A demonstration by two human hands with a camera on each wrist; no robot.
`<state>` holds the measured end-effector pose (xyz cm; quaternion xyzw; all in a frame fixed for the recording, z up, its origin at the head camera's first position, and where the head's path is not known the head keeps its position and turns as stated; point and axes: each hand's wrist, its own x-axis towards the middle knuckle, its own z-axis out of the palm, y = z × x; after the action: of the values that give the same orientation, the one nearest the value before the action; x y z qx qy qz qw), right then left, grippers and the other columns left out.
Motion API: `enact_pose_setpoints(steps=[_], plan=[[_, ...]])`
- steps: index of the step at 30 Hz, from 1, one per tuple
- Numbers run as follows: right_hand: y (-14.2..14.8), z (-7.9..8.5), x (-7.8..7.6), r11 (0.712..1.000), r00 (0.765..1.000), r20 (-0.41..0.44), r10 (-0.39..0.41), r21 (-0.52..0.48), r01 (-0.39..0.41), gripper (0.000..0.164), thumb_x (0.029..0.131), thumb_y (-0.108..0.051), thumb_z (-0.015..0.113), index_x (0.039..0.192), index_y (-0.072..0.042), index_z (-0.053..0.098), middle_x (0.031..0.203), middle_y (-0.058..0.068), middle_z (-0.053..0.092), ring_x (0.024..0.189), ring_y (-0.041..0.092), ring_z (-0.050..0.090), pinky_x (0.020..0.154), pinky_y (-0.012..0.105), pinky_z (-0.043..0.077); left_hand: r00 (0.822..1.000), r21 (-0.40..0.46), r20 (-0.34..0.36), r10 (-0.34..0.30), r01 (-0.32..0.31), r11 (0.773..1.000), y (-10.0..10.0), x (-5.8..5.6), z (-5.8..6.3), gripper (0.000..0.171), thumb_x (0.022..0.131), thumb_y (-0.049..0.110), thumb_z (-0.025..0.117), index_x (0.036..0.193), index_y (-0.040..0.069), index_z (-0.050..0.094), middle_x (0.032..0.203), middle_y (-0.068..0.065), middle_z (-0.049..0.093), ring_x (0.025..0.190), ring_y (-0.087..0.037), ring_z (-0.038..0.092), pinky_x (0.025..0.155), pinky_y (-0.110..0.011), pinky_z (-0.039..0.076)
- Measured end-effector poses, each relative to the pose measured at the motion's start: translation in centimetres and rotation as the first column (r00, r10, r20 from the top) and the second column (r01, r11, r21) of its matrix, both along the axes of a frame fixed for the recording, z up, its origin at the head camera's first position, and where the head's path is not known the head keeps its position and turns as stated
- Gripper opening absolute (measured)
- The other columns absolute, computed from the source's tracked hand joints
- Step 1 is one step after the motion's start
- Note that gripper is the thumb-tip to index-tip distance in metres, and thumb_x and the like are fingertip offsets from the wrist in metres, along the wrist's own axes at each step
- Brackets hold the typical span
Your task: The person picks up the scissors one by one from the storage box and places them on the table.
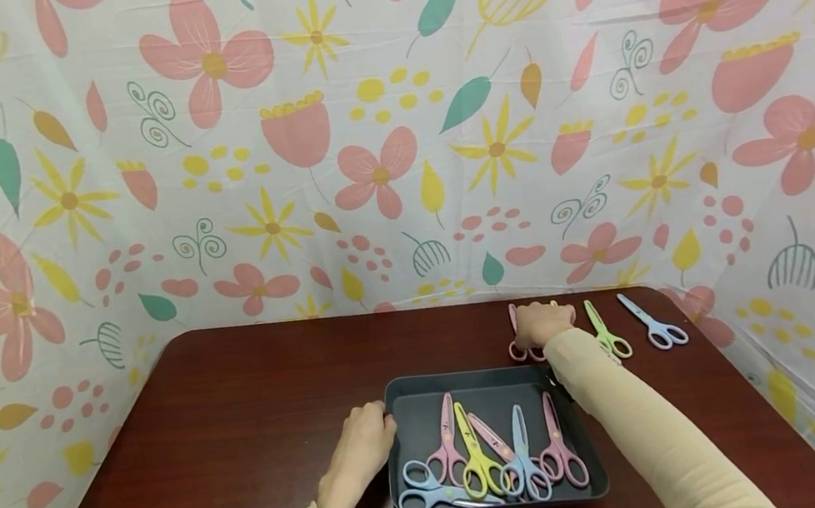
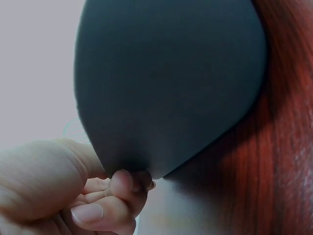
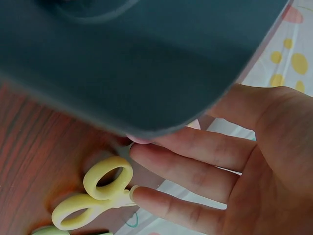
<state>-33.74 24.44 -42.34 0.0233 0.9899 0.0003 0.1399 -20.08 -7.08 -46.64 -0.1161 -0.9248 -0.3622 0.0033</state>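
My left hand (image 1: 360,448) grips the left rim of the dark grey tray (image 1: 467,380), its curled fingers at the tray's edge in the left wrist view. Several pink, yellow and blue scissors lie in the tray. Beyond its far right corner, my right hand (image 1: 544,324) reaches down over pink scissors (image 1: 527,352) at the table's back. In the right wrist view, the fingers (image 3: 195,181) are mostly straight, and the little fingertip is right at the yellow scissors (image 3: 115,188). There, the tray hides the thumb tip and part of the index finger.
Light green scissors (image 1: 609,336) and blue scissors (image 1: 661,332) lie right of my right hand on the dark brown table (image 1: 258,397). A flower-patterned cloth (image 1: 383,173) hangs behind the table and along its sides. My right forearm passes over the tray's right edge.
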Motion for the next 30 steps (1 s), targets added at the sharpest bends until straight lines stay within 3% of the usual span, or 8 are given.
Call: enact_pose_setpoints(steps=[8, 16, 21, 26, 30], plan=[[0.0, 0.8, 0.2, 1.000, 1.000, -0.010, 0.008, 0.009, -0.008, 0.022, 0.083, -0.027, 0.073, 0.089, -0.008, 0.065, 0.084, 0.011, 0.059, 0.075, 0.031, 0.055, 0.071, 0.061, 0.039, 1.000, -0.004, -0.011, -0.005, 0.005, 1.000, 0.0, 0.0, 0.1, 0.013, 0.092, 0.002, 0.056, 0.079, 0.002, 0.059, 0.058, -0.003, 0.046, 0.047, -0.016, 0.043, 0.047, -0.030, 0.038], [-0.4, 1.8, 0.8, 0.998, 0.997, -0.059, 0.051, 0.038, -0.049, 0.031, 0.088, -0.029, 0.068, 0.108, -0.005, 0.065, 0.109, 0.017, 0.061, 0.087, 0.032, 0.055, 0.076, 0.064, 0.039, 1.000, -0.005, 0.009, -0.010, 0.010, 1.000, 0.1, -0.1, 0.0, 0.013, 0.094, 0.004, 0.055, 0.082, 0.001, 0.060, 0.057, -0.003, 0.045, 0.044, -0.014, 0.041, 0.045, -0.028, 0.036], [-1.3, 2.7, 1.2, 0.994, 0.993, -0.069, 0.095, 0.061, -0.091, 0.018, 0.088, -0.029, 0.069, 0.089, -0.011, 0.066, 0.100, 0.011, 0.062, 0.088, 0.030, 0.056, 0.078, 0.064, 0.039, 1.000, -0.007, 0.004, -0.007, 0.008, 1.000, 0.1, -0.1, 0.0, 0.014, 0.093, 0.004, 0.054, 0.081, 0.002, 0.060, 0.057, -0.003, 0.045, 0.044, -0.015, 0.042, 0.045, -0.029, 0.036], [-2.6, 3.8, 2.2, 0.980, 0.976, -0.125, 0.177, 0.114, -0.163, 0.024, 0.086, -0.030, 0.071, 0.070, -0.014, 0.063, 0.078, 0.005, 0.061, 0.082, 0.029, 0.056, 0.081, 0.065, 0.041, 1.000, -0.012, -0.022, -0.005, 0.005, 1.000, 0.0, 0.0, -0.1, 0.010, 0.092, 0.003, 0.055, 0.085, 0.000, 0.062, 0.059, -0.002, 0.047, 0.046, -0.016, 0.043, 0.046, -0.030, 0.038], [-3.5, 4.4, 3.3, 0.968, 0.964, -0.143, 0.226, 0.145, -0.205, 0.023, 0.087, -0.032, 0.071, 0.074, -0.015, 0.063, 0.081, 0.006, 0.063, 0.083, 0.029, 0.060, 0.083, 0.066, 0.041, 1.000, -0.010, -0.005, 0.003, -0.003, 1.000, 0.0, 0.1, 0.0, 0.010, 0.092, 0.003, 0.055, 0.086, 0.000, 0.062, 0.058, -0.002, 0.047, 0.046, -0.016, 0.044, 0.046, -0.030, 0.038]])
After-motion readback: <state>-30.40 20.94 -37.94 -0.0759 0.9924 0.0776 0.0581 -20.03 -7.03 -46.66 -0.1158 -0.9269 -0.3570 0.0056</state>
